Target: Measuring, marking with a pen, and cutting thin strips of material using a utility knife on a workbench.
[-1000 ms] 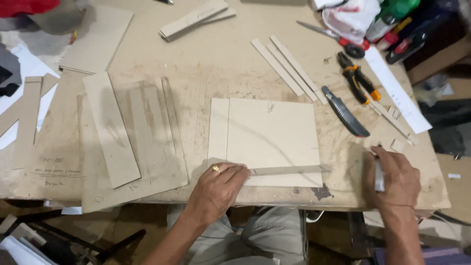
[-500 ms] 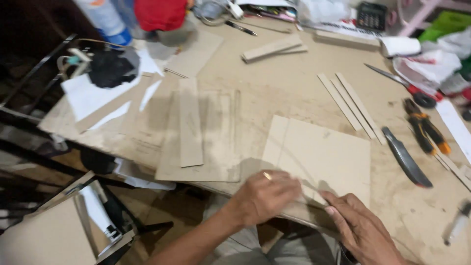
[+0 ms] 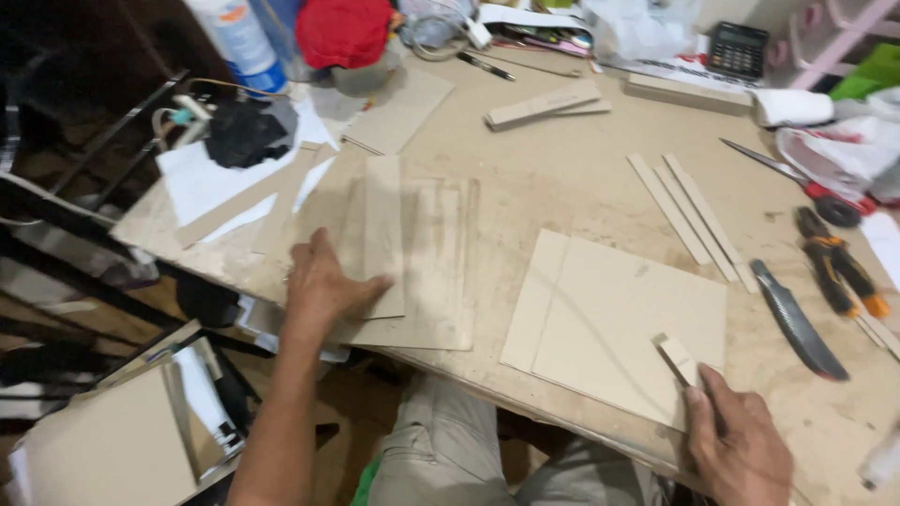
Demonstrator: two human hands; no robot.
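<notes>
My left hand [image 3: 323, 281] lies flat with spread fingers on a stack of long cardboard panels [image 3: 412, 253] at the table's front left. My right hand [image 3: 736, 445] grips a narrow cardboard strip [image 3: 677, 358] whose free end rests on a square cardboard sheet [image 3: 609, 319] near the front edge. The sheet bears a pencil line along its left side.
Three thin strips [image 3: 689, 211] lie beyond the sheet. A knife [image 3: 797, 323], pliers [image 3: 839, 267] and scissors [image 3: 797, 178] sit at the right. Cardboard offcuts [image 3: 544, 103], a calculator [image 3: 736, 47], a red cap [image 3: 345, 30] and a black cloth [image 3: 246, 131] crowd the back. A board leans below left [image 3: 103, 440].
My left hand left the square sheet and moved left onto the panel stack. My right hand came in from the right and took hold of the strip. The view swung left.
</notes>
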